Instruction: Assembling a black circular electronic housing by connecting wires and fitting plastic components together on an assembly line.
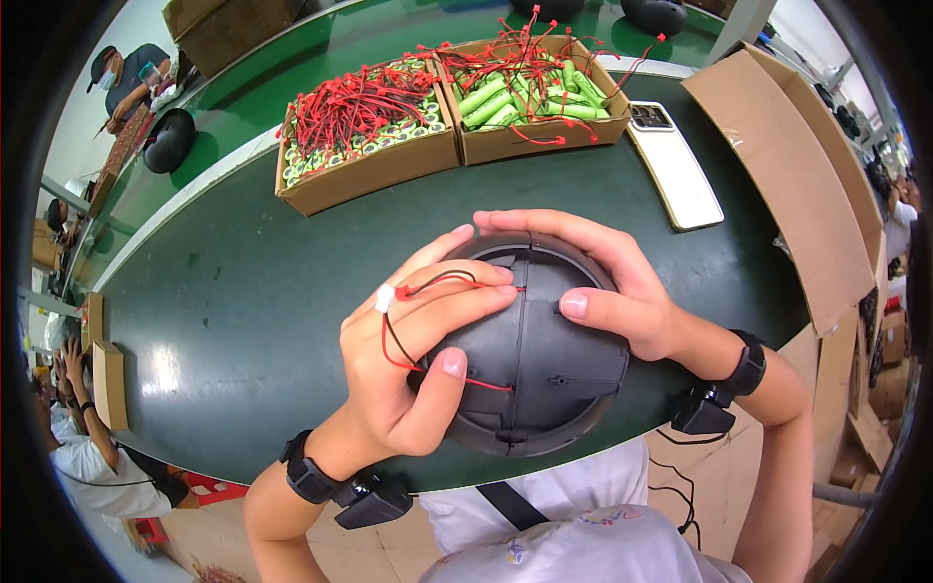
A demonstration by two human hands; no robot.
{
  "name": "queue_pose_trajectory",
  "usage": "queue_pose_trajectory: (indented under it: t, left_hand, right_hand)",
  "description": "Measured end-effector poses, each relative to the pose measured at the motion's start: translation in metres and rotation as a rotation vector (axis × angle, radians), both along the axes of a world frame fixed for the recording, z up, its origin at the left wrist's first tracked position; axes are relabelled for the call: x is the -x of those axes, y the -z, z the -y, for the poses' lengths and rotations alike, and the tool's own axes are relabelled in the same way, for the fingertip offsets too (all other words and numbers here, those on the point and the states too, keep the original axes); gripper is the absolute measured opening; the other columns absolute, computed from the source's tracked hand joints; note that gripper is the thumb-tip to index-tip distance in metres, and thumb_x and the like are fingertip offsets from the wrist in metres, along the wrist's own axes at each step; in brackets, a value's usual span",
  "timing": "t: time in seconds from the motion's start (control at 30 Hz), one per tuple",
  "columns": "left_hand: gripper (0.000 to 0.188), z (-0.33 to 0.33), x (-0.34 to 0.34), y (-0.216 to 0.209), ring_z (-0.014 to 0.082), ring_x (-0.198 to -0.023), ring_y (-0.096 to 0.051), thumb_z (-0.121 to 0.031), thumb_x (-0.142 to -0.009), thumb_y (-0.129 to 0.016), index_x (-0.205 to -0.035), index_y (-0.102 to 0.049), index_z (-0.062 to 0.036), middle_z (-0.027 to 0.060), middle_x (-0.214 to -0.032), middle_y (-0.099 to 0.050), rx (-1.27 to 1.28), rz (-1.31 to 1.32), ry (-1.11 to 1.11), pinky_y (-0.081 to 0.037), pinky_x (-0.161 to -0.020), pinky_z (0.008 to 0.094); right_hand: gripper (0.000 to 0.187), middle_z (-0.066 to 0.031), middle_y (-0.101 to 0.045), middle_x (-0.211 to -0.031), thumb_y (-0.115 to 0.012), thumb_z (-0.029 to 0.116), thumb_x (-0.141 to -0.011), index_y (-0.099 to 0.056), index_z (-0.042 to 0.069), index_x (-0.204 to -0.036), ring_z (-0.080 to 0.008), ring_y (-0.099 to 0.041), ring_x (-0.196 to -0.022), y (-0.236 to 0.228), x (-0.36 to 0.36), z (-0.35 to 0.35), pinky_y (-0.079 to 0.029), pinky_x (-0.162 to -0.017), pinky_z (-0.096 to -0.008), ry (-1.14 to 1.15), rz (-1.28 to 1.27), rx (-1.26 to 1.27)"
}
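Fingers [457, 313] of the left hand [391, 367] lie bent over the black ball [559, 350], with the thumb at its side; those of the right hand [646, 303] curve around its far rim, with the thumb on top. So both hands grip the ball, close to the near edge of the tabletop [233, 282]. Whether it fully rests there I cannot tell, because its underside is hidden.

The main danger, I think, is for the thin wires [489, 386]. They meet the ball very near its seam [522, 340], so if the two sides were squeezed together, a wire could be pinched and its cover damaged. Also, the wires loop across the left fingers to a white plug [385, 298]; a quick lift of this hand might pull on them and loosen the plug. Finally, if the grip became weak, the round shape could roll over the near edge.
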State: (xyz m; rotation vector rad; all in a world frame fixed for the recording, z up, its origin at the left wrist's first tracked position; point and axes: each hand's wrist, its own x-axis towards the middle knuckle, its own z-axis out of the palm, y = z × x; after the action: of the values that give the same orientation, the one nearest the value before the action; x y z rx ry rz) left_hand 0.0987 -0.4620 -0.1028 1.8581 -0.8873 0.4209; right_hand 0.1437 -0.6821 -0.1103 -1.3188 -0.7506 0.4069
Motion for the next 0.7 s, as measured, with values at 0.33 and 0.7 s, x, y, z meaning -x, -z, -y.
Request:
queue_pose_trajectory:
  t: [0.33, 0.7]
  left_hand:
    - [0.039, 0.002, -0.002, -0.006, 0.0348, -0.094, -0.066, -0.014, -0.072, -0.048, -0.099, -0.069, 0.0045, 0.0206, -0.094, -0.068, 0.023, -0.050, -0.022, -0.041, -0.102, 0.0554]
    - [0.042, -0.004, 0.004, -0.011, 0.0452, -0.107, -0.058, -0.029, -0.081, -0.049, -0.097, -0.067, 0.0048, 0.0230, -0.098, -0.066, -0.054, -0.160, 0.016, -0.036, -0.102, 0.0611]
  right_hand:
    - [0.059, -0.0166, -0.050, -0.134, -0.053, 0.030, -0.092, -0.041, -0.007, -0.136, -0.0222, -0.049, -0.124, 0.001, -0.001, -0.003, -0.037, -0.105, -0.0345, -0.064, -0.101, -0.070]
    - [0.057, -0.0186, -0.051, -0.134, -0.041, 0.035, -0.096, -0.043, -0.007, -0.134, -0.0249, -0.048, -0.125, 0.000, -0.008, -0.005, -0.032, -0.109, -0.0353, -0.131, -0.153, -0.096]
